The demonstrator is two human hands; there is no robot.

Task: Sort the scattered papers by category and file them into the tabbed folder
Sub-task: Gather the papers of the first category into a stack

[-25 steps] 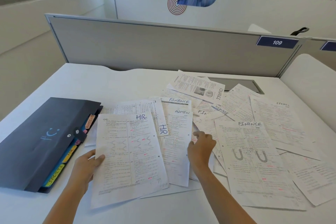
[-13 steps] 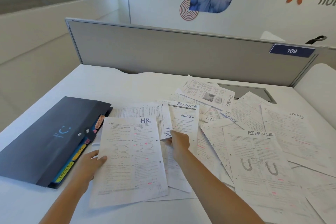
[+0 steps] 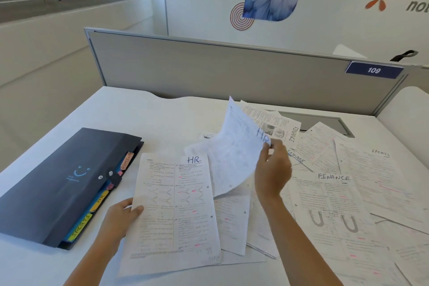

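One HR sheet (image 3: 234,153) apparently between fingers (image 3: 276,148)

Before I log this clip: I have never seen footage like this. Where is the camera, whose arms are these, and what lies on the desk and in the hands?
No machine here: a person works with bare hands, and the one picture comes from a camera worn on their head, looking forward and down. The left hand grips the edge of one HR sheet resting on the pile. The right hand pinches a second HR sheet by its corner, raised and curling. Scattered papers cover the white desk, among them a FINANCE sheet and a SPORTS sheet. At the left lies a dark folder, closed, with coloured tabs sticking out.
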